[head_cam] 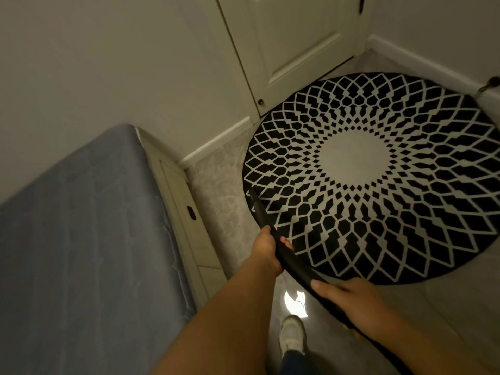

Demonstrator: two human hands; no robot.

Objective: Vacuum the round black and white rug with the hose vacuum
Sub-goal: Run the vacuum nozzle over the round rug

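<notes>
— At two o'clock lies the round black-and-white patterned rug (378,174); the black hose-vacuum wand (273,240) tips its nine o'clock edge.

— Hands?

— Left hand (266,251) and right hand (351,301) both wrap fingers round it.

— Risk?

— Suction might lift that thin edge.

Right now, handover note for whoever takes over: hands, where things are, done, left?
Left hand: grips the black vacuum wand midway along.
Right hand: holds the wand's rear end, fingers wrapped over it.
Nozzle tip sits at the near-left edge of the round black and white rug, which lies flat on the floor by the door.
Done: cannot tell how much is vacuumed.
Left: assume most of the rug, centre and far side.
</notes>
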